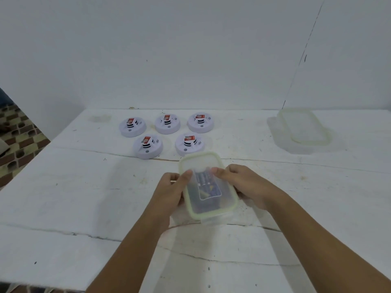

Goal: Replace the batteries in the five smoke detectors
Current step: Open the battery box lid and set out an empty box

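I see both hands gripping a lidded clear box (209, 187) above the white table (84, 208). My left hand (172, 193) curls round its left side, thumb on the lid; my right hand (243, 185) clamps the right side likewise. Batteries (206, 182) lie inside. Five detectors (167, 132) sit just beyond, another box (304, 127) far right.

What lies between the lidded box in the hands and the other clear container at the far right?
Only bare white table, per the head view, between the lidded box and the far container.
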